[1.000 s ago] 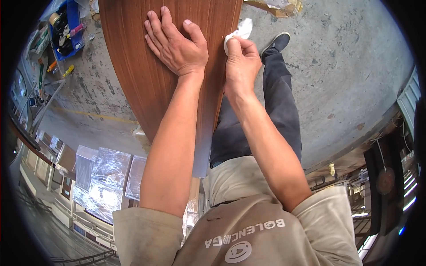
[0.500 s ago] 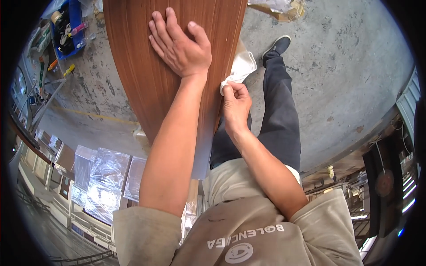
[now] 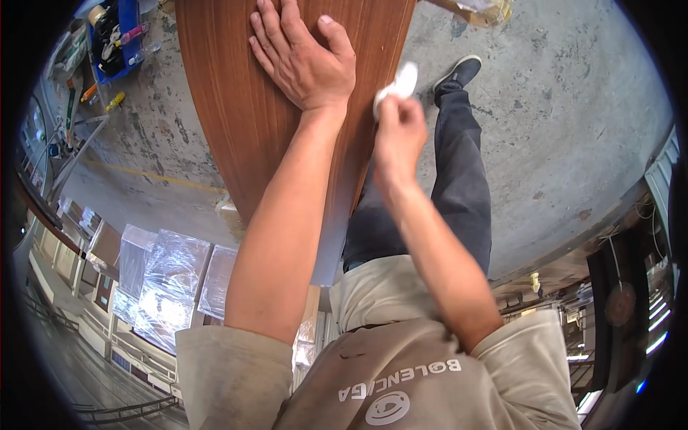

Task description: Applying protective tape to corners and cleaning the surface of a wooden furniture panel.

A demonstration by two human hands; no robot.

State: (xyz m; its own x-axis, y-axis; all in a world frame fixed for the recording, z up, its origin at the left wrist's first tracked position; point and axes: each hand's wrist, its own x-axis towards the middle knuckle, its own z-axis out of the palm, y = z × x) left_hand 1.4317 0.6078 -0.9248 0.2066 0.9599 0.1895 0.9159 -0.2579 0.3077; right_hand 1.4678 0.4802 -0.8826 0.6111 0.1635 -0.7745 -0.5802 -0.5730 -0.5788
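A brown wood-grain panel (image 3: 236, 107) lies in front of me. My left hand (image 3: 304, 68) rests flat on its top with the fingers spread, holding nothing. Beside the panel's right edge, my right hand (image 3: 400, 132) is closed in a pinch on a white cloth (image 3: 401, 82). The cloth touches or nearly touches that edge; hand and cloth are blurred by motion, so the contact is hard to make out.
A blue bin (image 3: 118, 43) holding bottles and tools stands at the far left. Boxes wrapped in clear film (image 3: 168, 287) are at the lower left. My shod foot (image 3: 460, 72) is on the grey concrete floor (image 3: 559, 129) to the right. Cardboard (image 3: 487, 13) lies at the far edge.
My right hand has moved farther away along the panel's right edge with the cloth. My left hand stays flat, slightly farther up and to the right in view.
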